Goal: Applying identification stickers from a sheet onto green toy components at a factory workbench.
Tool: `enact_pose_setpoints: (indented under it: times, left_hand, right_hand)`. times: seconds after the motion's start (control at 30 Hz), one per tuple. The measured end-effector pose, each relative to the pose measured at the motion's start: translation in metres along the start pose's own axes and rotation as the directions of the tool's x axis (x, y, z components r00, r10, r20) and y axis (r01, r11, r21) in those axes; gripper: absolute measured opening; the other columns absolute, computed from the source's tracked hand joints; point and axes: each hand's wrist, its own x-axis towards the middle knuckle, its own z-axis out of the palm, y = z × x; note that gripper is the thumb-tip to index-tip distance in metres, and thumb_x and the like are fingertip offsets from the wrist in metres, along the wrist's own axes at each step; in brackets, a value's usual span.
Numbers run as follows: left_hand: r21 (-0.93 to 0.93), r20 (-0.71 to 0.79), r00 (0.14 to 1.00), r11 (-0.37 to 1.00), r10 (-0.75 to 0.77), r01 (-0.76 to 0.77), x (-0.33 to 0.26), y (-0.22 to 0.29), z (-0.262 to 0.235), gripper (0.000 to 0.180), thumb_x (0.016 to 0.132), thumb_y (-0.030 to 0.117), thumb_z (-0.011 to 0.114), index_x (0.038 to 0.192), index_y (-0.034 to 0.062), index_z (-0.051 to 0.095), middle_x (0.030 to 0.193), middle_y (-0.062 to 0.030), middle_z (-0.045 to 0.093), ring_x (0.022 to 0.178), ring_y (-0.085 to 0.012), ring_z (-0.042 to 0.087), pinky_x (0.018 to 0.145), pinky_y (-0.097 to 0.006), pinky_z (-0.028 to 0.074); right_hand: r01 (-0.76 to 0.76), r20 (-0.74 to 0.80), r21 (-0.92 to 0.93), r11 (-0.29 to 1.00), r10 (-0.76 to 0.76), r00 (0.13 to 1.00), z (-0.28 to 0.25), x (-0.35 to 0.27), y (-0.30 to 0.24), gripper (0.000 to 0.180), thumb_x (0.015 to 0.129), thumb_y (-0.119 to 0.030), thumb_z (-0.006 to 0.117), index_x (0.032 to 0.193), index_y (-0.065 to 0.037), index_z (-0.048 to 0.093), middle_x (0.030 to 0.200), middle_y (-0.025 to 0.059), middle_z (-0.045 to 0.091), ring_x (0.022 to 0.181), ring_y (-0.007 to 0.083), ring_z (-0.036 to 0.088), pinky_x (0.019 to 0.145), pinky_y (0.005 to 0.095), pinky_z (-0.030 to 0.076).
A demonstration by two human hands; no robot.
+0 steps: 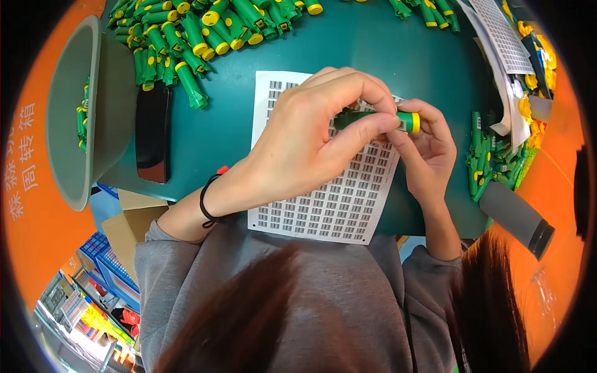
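Observation:
Both hands meet over a white sheet of barcode stickers (311,214) that lies on the dark green tabletop. Between them is a small green plastic tube (405,122) with a yellow end, held roughly level. My left hand (320,127) reaches across from the left, its thumb and forefinger pinched on the tube near a small printed label. At the yellow end, the fingers of my right hand (429,146) curl around the tube from the right. My left fingers partly cover the tube's other end and the upper part of the sheet.
Many green tubes with yellow ends (205,31) are heaped at the back left. A black phone (153,133) lies beside a grey-green bin (94,43). On the right are more green tubes (482,149), a grey cylinder (513,214) and further sticker sheets (505,37).

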Motion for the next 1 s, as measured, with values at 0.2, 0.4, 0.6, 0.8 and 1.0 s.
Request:
enact_pose_setpoints:
  times: [0.2, 0.4, 0.6, 0.8, 1.0]
  left_hand:
    - [0.079, -0.018, 1.000, 0.997, 0.019, -0.018, 0.000, 0.003, 0.006, 0.009, 0.089, 0.002, 0.069, 0.097, 0.0000, 0.068, 0.101, -0.0092, 0.070, 0.094, -0.0163, 0.065, 0.084, -0.029, 0.051]
    - [0.071, -0.029, 0.999, 0.997, 0.018, -0.016, -0.001, 0.005, 0.009, 0.009, 0.088, 0.002, 0.070, 0.097, -0.0002, 0.068, 0.101, -0.0091, 0.070, 0.091, -0.0159, 0.065, 0.082, -0.028, 0.051]
    - [0.083, -0.037, 0.999, 0.997, 0.012, -0.008, 0.000, 0.006, 0.011, 0.008, 0.088, 0.002, 0.070, 0.096, -0.0006, 0.068, 0.100, -0.0094, 0.070, 0.091, -0.0159, 0.065, 0.082, -0.028, 0.051]
    - [0.108, -0.044, 0.999, 0.994, 0.009, -0.004, 0.001, 0.005, 0.012, 0.008, 0.088, 0.002, 0.070, 0.095, -0.0005, 0.068, 0.099, -0.0092, 0.070, 0.092, -0.0161, 0.066, 0.082, -0.028, 0.051]
    - [0.131, -0.060, 0.995, 0.989, 0.082, -0.073, 0.001, 0.003, 0.013, 0.008, 0.086, 0.000, 0.071, 0.094, -0.0001, 0.069, 0.098, -0.0095, 0.070, 0.091, -0.0168, 0.066, 0.081, -0.028, 0.052]
  right_hand:
    - [0.123, 0.021, -0.109, 0.986, -0.122, 0.992, -0.004, -0.003, 0.002, 0.040, 0.086, 0.015, 0.067, 0.123, 0.007, 0.054, 0.118, 0.0157, 0.063, 0.109, 0.0203, 0.064, 0.093, 0.0319, 0.058]
    - [0.127, 0.010, -0.192, 0.973, -0.128, 0.992, -0.001, -0.005, -0.002, 0.038, 0.086, 0.014, 0.068, 0.121, 0.007, 0.054, 0.113, 0.0158, 0.066, 0.105, 0.0202, 0.067, 0.092, 0.0313, 0.058]
    - [0.095, 0.004, -0.193, 0.977, -0.096, 0.995, 0.000, -0.007, -0.005, 0.036, 0.086, 0.012, 0.069, 0.119, 0.006, 0.055, 0.114, 0.0161, 0.066, 0.106, 0.0199, 0.067, 0.092, 0.0311, 0.058]
    - [0.107, -0.001, -0.207, 0.972, -0.110, 0.994, 0.000, -0.008, -0.004, 0.036, 0.087, 0.011, 0.069, 0.119, 0.005, 0.055, 0.113, 0.0154, 0.066, 0.106, 0.0196, 0.067, 0.092, 0.0303, 0.058]
    - [0.094, -0.002, -0.172, 0.981, -0.096, 0.995, 0.000, -0.007, -0.005, 0.036, 0.086, 0.012, 0.069, 0.119, 0.005, 0.055, 0.112, 0.0153, 0.066, 0.105, 0.0195, 0.067, 0.092, 0.0299, 0.058]
